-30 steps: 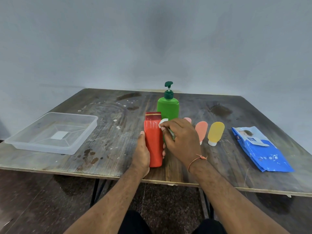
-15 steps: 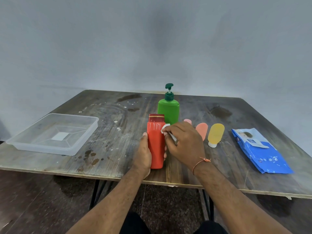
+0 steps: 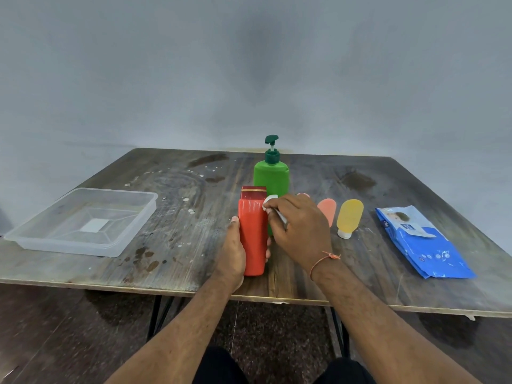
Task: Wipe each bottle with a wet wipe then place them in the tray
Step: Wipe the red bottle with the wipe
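1. While the red bottle [image 3: 252, 236] stood upright near the front edge of the wooden table [image 3: 360, 278], it was gripped at its lower half by the left hand [image 3: 234, 252], fingers curled round the body and the thumb laid up its left side.
2. A white wet wipe [image 3: 269, 203] was pinched in the right hand [image 3: 300, 227] and pressed against the bottle's upper right shoulder, just below the dark red cap; wiping of this bottle was judged to be under way, not finished.
3. Nothing was seen in the clear plastic tray [image 3: 133, 239], well apart to the left, apart from a pale patch at the middle of its floor, so no bottle was counted as placed.
4. Four more bottles were left waiting: the green pump bottle [image 3: 273, 176] upright right behind the red one, then a pink tube [image 3: 303, 195] mostly hidden by the right hand, an orange tube [image 3: 328, 210] and a yellow tube [image 3: 349, 216], the yellow one seen with its white cap toward the person.
5. The blue wet-wipe pack [image 3: 424, 245] was lying flat at the far right, its flap apparently lifted; its contents could not be seen.
6. The task was judged to be at an early stage, with the first bottle in hand.
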A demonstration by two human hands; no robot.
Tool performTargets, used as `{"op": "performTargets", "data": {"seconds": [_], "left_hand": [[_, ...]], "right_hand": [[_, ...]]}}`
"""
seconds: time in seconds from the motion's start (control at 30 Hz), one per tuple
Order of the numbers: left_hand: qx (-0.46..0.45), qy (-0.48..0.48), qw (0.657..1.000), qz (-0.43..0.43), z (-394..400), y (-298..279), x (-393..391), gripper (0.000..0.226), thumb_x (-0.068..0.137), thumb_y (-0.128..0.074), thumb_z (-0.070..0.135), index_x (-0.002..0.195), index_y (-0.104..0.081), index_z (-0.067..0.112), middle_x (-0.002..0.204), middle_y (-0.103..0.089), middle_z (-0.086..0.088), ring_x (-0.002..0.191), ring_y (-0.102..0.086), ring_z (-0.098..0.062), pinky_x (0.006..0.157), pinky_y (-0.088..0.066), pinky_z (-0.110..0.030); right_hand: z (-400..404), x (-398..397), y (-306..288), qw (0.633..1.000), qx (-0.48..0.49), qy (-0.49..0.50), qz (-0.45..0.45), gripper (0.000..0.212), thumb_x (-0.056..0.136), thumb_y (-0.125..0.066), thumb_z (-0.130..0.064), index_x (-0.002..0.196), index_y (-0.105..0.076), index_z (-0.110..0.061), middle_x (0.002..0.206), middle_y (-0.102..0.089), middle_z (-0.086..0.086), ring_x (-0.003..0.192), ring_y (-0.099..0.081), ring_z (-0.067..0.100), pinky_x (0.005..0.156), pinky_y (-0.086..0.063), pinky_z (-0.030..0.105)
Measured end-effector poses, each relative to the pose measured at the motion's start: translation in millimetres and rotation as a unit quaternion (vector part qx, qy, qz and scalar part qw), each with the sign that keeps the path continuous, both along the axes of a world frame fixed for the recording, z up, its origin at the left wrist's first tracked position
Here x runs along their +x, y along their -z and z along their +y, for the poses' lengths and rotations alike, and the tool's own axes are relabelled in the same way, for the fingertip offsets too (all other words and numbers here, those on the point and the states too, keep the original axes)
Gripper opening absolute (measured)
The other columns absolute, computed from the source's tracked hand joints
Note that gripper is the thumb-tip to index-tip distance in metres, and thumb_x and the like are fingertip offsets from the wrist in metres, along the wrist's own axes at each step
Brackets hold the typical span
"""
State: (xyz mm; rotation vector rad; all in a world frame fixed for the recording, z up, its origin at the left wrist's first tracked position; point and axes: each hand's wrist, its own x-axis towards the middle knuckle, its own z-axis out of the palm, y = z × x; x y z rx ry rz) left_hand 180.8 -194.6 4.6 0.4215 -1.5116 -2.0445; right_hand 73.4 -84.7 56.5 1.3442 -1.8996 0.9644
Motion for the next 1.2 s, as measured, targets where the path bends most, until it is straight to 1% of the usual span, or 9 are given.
{"op": "performTargets", "data": {"seconds": [0.13, 0.27, 0.47, 0.67, 0.83, 0.9, 1.03, 1.13, 1.2], "left_hand": [[-0.016, -0.007, 1.0, 0.001, 4.1, -3.5, 2.5, 0.084, 0.11, -0.009, 0.055, 0.1, -0.072, -0.001, 0.08, -0.063, -0.029, 0.064, -0.059, -0.028, 0.064, -0.051, -0.037], [-0.025, -0.008, 1.0, -0.006, 4.5, -3.9, -1.4, 0.086, 0.11, -0.009, 0.055, 0.102, -0.07, -0.005, 0.076, -0.063, -0.027, 0.063, -0.058, -0.029, 0.064, -0.049, -0.037], [-0.013, -0.031, 0.999, -0.017, 1.9, 0.9, -1.9, 0.082, 0.108, -0.014, 0.06, 0.099, -0.078, 0.009, 0.083, -0.066, -0.036, 0.069, -0.062, -0.034, 0.067, -0.053, -0.04], [-0.028, -0.027, 0.999, -0.017, 8.1, -6.9, 0.8, 0.078, 0.112, -0.011, 0.05, 0.107, -0.074, 0.003, 0.076, -0.068, -0.023, 0.062, -0.062, -0.027, 0.06, -0.052, -0.035], [-0.018, -0.035, 0.999, -0.013, 10.5, -10.9, 2.2, 0.077, 0.113, -0.011, 0.048, 0.1, -0.076, 0.007, 0.075, -0.067, -0.027, 0.061, -0.063, -0.027, 0.06, -0.053, -0.035], [-0.017, -0.03, 0.999, -0.011, 10.0, -10.2, 1.2, 0.077, 0.113, -0.012, 0.049, 0.096, -0.079, 0.013, 0.078, -0.067, -0.029, 0.062, -0.063, -0.028, 0.062, -0.052, -0.036], [-0.016, -0.028, 0.999, -0.013, 7.0, -6.6, 0.4, 0.077, 0.111, -0.015, 0.056, 0.109, -0.075, 0.008, 0.08, -0.068, -0.027, 0.064, -0.063, -0.03, 0.061, -0.053, -0.036], [-0.024, -0.036, 0.999, -0.019, 7.6, -6.7, 2.7, 0.077, 0.112, -0.014, 0.052, 0.097, -0.079, 0.016, 0.08, -0.067, -0.033, 0.067, -0.064, -0.032, 0.064, -0.054, -0.038], [-0.032, -0.037, 0.998, -0.025, 9.1, -8.3, 2.6, 0.076, 0.113, -0.013, 0.049, 0.1, -0.077, 0.011, 0.079, -0.068, -0.032, 0.067, -0.064, -0.032, 0.064, -0.054, -0.038]], "right_hand": [[1.4, 5.1, 0.4, 0.999, 0.017, -0.036, 0.026, 0.011, 0.097, -0.07, -0.024, 0.105, -0.078, -0.023, 0.101, -0.074, -0.008, 0.092, -0.063, 0.018, 0.079, -0.052, 0.035], [2.2, 1.9, -0.2, 1.0, 0.007, -0.007, 0.026, 0.01, 0.095, -0.07, -0.024, 0.102, -0.077, -0.023, 0.1, -0.074, -0.007, 0.091, -0.063, 0.018, 0.077, -0.053, 0.039], [-1.5, 7.9, -2.3, 0.998, 0.014, -0.03, 0.052, 0.012, 0.098, -0.068, -0.024, 0.105, -0.078, -0.023, 0.099, -0.073, -0.007, 0.088, -0.062, 0.019, 0.078, -0.051, 0.035], [-1.6, 4.8, -7.9, 0.999, 0.007, 0.012, 0.037, 0.012, 0.097, -0.067, -0.024, 0.102, -0.077, -0.023, 0.1, -0.074, -0.007, 0.09, -0.065, 0.021, 0.077, -0.055, 0.04], [0.7, 8.5, -6.6, 0.996, 0.034, -0.042, 0.065, 0.01, 0.095, -0.071, -0.024, 0.102, -0.079, -0.025, 0.1, -0.074, -0.009, 0.088, -0.063, 0.019, 0.078, -0.051, 0.033], [1.9, 6.2, -6.5, 0.997, 0.034, -0.032, 0.06, 0.01, 0.094, -0.071, -0.025, 0.101, -0.078, -0.024, 0.099, -0.074, -0.008, 0.089, -0.064, 0.019, 0.078, -0.053, 0.035], [-3.5, 8.6, -9.0, 0.998, 0.028, -0.01, 0.048, 0.014, 0.1, -0.065, -0.024, 0.107, -0.077, -0.022, 0.102, -0.074, -0.005, 0.092, -0.066, 0.022, 0.08, -0.054, 0.04], [-1.7, 12.3, -11.2, 0.996, 0.04, -0.041, 0.072, 0.011, 0.097, -0.07, -0.024, 0.104, -0.079, -0.024, 0.1, -0.073, -0.007, 0.089, -0.064, 0.02, 0.078, -0.052, 0.035], [0.4, 10.2, -12.5, 0.995, 0.042, -0.041, 0.079, 0.009, 0.094, -0.071, -0.024, 0.1, -0.079, -0.024, 0.098, -0.074, -0.008, 0.087, -0.065, 0.02, 0.076, -0.053, 0.036]]}}
